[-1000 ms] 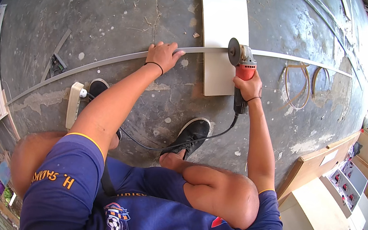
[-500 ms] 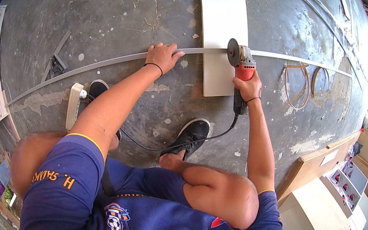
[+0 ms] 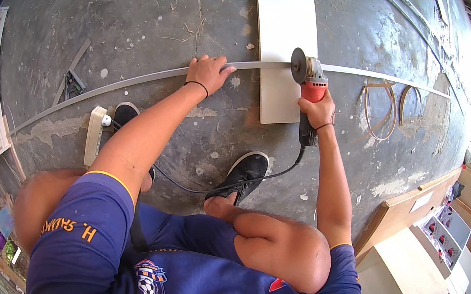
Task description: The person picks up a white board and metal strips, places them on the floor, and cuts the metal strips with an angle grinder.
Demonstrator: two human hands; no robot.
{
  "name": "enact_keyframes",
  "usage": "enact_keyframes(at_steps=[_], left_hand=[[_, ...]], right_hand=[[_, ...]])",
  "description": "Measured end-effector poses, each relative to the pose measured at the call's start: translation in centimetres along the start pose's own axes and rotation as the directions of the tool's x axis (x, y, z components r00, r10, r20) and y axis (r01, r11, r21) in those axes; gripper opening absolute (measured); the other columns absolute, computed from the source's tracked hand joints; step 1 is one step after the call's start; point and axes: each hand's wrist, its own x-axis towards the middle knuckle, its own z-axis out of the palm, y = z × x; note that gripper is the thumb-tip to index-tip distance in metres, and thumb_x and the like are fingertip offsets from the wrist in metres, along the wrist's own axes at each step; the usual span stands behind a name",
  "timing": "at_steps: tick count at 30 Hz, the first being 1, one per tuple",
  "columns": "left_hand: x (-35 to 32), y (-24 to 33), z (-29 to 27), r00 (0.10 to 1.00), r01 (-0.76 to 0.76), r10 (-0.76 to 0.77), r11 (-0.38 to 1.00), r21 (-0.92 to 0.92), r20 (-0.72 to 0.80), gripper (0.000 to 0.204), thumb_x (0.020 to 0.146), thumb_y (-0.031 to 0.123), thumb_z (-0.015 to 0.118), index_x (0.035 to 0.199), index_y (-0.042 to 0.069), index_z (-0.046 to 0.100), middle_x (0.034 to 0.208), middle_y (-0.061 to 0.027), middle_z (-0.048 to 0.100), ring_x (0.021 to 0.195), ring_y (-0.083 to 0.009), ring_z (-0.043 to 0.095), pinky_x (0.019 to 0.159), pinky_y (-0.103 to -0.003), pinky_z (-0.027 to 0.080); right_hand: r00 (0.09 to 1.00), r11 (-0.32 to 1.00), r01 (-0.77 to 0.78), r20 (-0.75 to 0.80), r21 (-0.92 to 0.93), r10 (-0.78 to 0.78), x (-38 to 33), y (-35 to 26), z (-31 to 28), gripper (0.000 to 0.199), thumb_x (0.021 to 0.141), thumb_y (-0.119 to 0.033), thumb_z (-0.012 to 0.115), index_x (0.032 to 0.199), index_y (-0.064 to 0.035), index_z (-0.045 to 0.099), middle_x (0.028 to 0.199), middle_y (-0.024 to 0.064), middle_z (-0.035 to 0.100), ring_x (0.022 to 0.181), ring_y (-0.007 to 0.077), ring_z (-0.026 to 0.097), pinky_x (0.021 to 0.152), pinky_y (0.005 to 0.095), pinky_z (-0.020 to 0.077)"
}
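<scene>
Strip [image 3: 252,65], long and grey: its long axis runs across the frame from the left, below mid-height, to the upper right, bowed in this fisheye view. At upper centre, the left hand [image 3: 208,73] grasps it between fingers and thumb, the nearer of the two hands. Further right, the strip crosses a white board [image 3: 288,17]; the right hand [image 3: 319,109], below the strip in the frame, is clenched around a red-and-black grinder [image 3: 314,91], whose disc [image 3: 299,66] overlaps the strip; contact cannot be told.
</scene>
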Motion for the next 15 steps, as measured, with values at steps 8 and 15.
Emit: enact_keyframes(at_steps=[8, 15], left_hand=[[-0.08, 0.12, -0.02, 1.000, -0.008, 0.008, 1.000, 0.009, -0.015, 0.037, 0.093, 0.047, 0.046, 0.097, 0.013, 0.059, 0.090, -0.0058, 0.066, 0.096, -0.0260, 0.057, 0.083, -0.043, 0.040], [-0.12, 0.09, 0.08, 1.000, 0.001, -0.001, 1.000, 0.017, -0.009, 0.037, 0.093, 0.048, 0.046, 0.099, 0.013, 0.059, 0.091, -0.0055, 0.067, 0.096, -0.0254, 0.057, 0.083, -0.043, 0.040]], right_hand=[[1.000, 1.000, -0.011, 0.013, 0.028, 0.010, 0.27, 0.47, 0.18, 0.056, 0.056, -0.032, 0.071, 0.100, 0.0006, 0.059, 0.086, 0.0175, 0.067, 0.081, 0.0310, 0.066, 0.076, 0.0374, 0.0512], [1.000, 1.000, -0.016, 0.019, 0.005, 0.016, 0.04, 0.22, 0.03, 0.057, 0.056, -0.032, 0.072, 0.101, 0.0005, 0.059, 0.087, 0.0175, 0.067, 0.082, 0.0311, 0.066, 0.076, 0.0373, 0.0511]])
